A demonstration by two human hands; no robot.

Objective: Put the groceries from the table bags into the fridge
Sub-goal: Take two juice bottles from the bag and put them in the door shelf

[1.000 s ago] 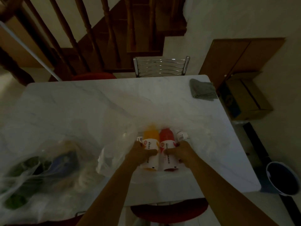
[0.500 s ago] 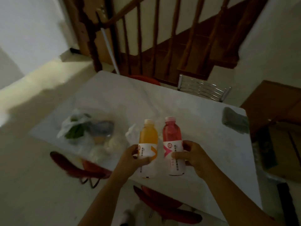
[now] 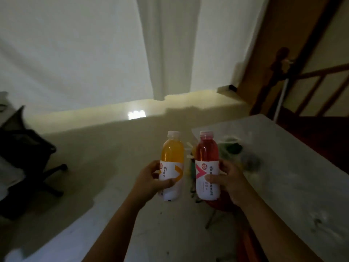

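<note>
My left hand (image 3: 151,181) grips an orange drink bottle (image 3: 172,155) by its white label and holds it upright. Beside it, my right hand (image 3: 229,181) grips a red drink bottle (image 3: 206,157) the same way. Both bottles are capped and hang over the floor, off the left edge of the white marble table (image 3: 294,182). A clear plastic bag with greens (image 3: 236,150) lies on the table behind the red bottle. No fridge is in view.
A black office chair (image 3: 28,159) stands on the floor at the left. A white wall with a pale lower band (image 3: 113,118) faces me. The wooden stair railing (image 3: 317,87) rises at the right. A red stool (image 3: 221,205) sits under the table edge.
Both bottles came up out of the bag on the table. My view has swung left, away from the table and stairs toward the wall, with the bottles carried along upright.
</note>
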